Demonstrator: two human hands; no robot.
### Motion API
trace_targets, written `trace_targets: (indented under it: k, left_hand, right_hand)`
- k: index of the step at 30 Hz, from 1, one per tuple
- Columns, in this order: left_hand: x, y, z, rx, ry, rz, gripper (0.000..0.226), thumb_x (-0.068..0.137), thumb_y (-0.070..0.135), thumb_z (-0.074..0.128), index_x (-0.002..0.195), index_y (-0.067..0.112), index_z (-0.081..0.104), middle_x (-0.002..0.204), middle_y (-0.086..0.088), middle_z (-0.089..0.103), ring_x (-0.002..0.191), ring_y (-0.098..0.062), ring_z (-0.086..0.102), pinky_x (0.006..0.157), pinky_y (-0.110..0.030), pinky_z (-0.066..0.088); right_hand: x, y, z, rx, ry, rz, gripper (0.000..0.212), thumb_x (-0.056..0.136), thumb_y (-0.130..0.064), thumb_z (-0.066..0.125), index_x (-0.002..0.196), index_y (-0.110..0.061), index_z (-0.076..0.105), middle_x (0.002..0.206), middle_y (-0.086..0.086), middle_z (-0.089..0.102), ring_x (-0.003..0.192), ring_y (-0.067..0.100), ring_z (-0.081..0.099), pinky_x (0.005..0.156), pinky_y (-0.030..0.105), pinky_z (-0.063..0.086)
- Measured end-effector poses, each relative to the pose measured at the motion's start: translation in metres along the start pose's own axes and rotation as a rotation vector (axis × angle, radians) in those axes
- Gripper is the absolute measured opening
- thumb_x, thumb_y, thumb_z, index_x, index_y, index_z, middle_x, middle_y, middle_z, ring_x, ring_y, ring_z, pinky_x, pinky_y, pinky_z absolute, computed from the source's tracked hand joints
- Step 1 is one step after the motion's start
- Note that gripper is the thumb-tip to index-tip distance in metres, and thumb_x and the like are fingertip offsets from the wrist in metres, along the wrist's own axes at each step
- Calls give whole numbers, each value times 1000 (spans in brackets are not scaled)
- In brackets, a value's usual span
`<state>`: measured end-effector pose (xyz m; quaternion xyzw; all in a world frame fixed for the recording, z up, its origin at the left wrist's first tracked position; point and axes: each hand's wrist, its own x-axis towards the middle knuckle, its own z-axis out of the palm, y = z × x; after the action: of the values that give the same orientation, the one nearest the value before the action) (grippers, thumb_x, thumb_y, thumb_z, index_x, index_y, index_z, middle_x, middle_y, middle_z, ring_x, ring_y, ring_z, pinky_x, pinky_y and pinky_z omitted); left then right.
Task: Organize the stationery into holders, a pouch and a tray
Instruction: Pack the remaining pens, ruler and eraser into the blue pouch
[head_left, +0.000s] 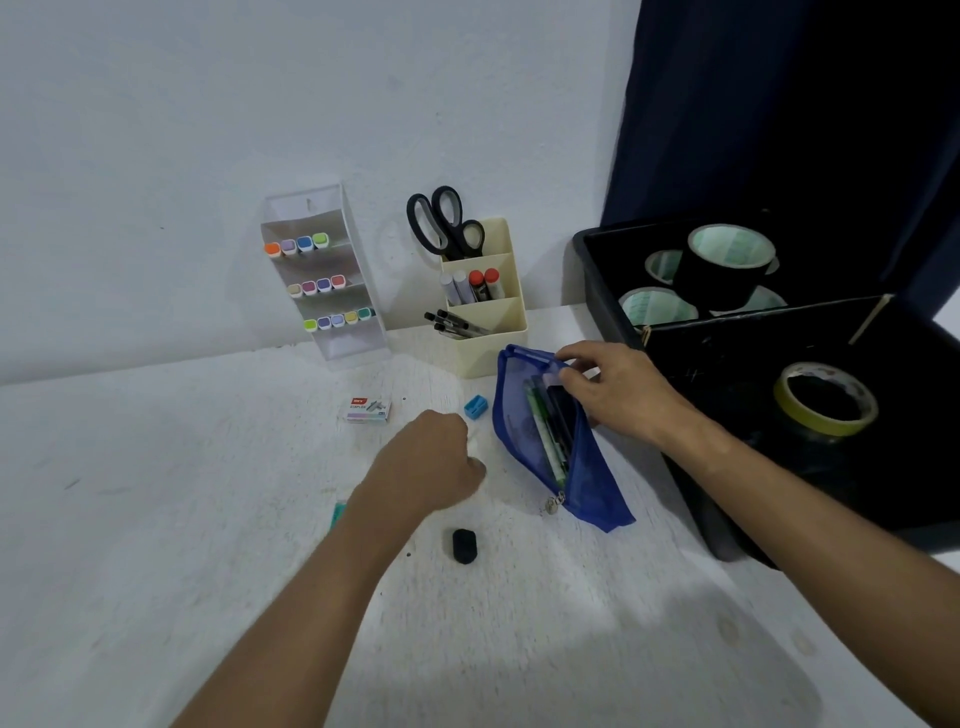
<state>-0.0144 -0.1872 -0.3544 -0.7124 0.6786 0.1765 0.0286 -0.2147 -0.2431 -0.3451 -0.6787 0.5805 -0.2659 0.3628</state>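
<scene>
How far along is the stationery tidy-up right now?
Mostly done: highlighters fill the clear rack, scissors and pens stand in the cream holder, tape rolls sit in the black tray. In hand: the right hand holds the blue pouch open; the left hand curls over something small. Left: staples box, blue sharpener, black piece.
</scene>
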Motion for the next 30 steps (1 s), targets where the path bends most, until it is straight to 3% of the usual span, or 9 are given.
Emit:
trace_targets:
  k: [4, 8, 10, 14, 17, 19, 23, 30]
  left_hand:
    - [10, -7, -10, -153, 149, -43, 20, 89, 25, 59, 99, 11, 68, 90, -5, 67, 74, -15, 60, 75, -28, 54]
    - [5, 2, -28, -632, 298, -64, 19, 88, 23, 59, 99, 14, 71, 85, -6, 71, 68, -22, 70, 68, -37, 61]
    - [7, 13, -33, -793, 282, -89, 15, 87, 22, 58, 94, 15, 69, 81, -3, 69, 61, -22, 70, 58, -37, 61]
    - [16, 43, -32, -859, 132, -91, 14, 88, 15, 58, 85, 7, 69, 70, -8, 67, 51, -19, 64, 44, -25, 53]
    - [24, 65, -21, -884, 56, -60, 18, 92, 17, 57, 84, 5, 68, 70, -11, 68, 58, -25, 67, 54, -32, 59]
    - [27, 76, -12, -833, -9, -10, 23, 95, 18, 50, 91, 2, 66, 77, -16, 69, 66, -30, 70, 64, -39, 61]
    - [34, 82, 4, -415, 40, 51, 20, 97, 15, 46, 105, 5, 62, 90, -13, 63, 80, -26, 63, 73, -32, 52]
    - [46, 66, 13, -178, 157, 61, 14, 88, 25, 60, 99, 16, 61, 87, -4, 63, 71, -19, 54, 66, -31, 48]
  right_hand:
    - [-1, -1, 0, 13, 17, 3, 29, 96, -24, 51, 122, -20, 61, 109, 1, 61, 92, 19, 63, 72, 38, 61]
    - [-1, -2, 0, 1, 35, -1, 28, 96, -22, 49, 121, -19, 61, 105, 0, 60, 91, 18, 62, 69, 32, 59]
    - [0, -1, 0, -8, 40, -4, 29, 97, -22, 48, 122, -18, 61, 104, 0, 61, 91, 18, 61, 70, 31, 57]
    - [1, 0, 0, -7, 52, -9, 29, 96, -21, 47, 121, -18, 61, 107, 3, 64, 91, 19, 63, 72, 32, 57]
    - [2, 1, 0, -30, 62, -22, 28, 96, -22, 48, 121, -18, 61, 107, 3, 64, 90, 18, 62, 67, 26, 51]
    - [2, 2, 1, -40, 69, -33, 28, 97, -21, 47, 121, -18, 61, 107, 4, 64, 90, 18, 61, 67, 25, 49]
    - [2, 2, 1, -51, 67, -44, 29, 97, -19, 47, 122, -17, 61, 105, 2, 62, 92, 16, 59, 66, 23, 48]
    - [3, 5, 3, -55, 38, -53, 28, 94, -26, 55, 121, -21, 62, 110, 1, 63, 93, 17, 62, 73, 33, 58]
